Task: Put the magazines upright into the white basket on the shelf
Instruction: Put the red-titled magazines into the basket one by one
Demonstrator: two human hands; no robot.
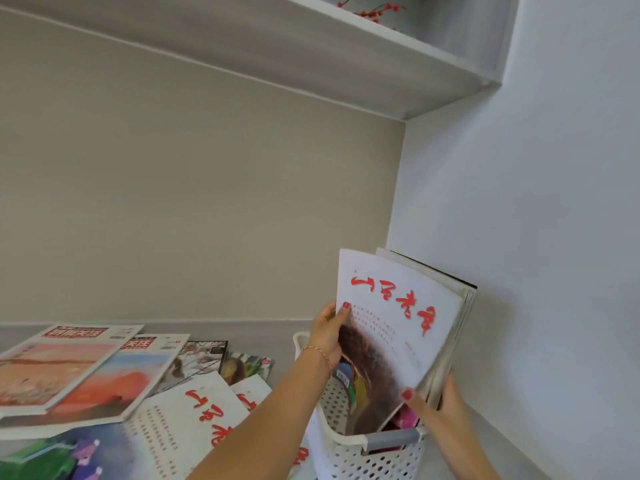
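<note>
A white perforated basket (349,455) with a grey handle stands on the shelf at the lower right, against the side wall. Several magazines stand upright in it. The front one (398,327) is white with red brush lettering and a dark photo below. My left hand (327,332) grips its left edge. My right hand (446,400) holds the lower right edge of the upright bundle, thumb on the cover. More magazines (86,372) lie flat and overlapping on the shelf at the lower left, among them a second white one with red lettering (194,420).
The grey shelf surface (284,341) runs back to a beige rear wall. A white side wall (536,237) closes the right. An upper shelf board (311,64) hangs overhead, with red berry twigs (374,10) on it.
</note>
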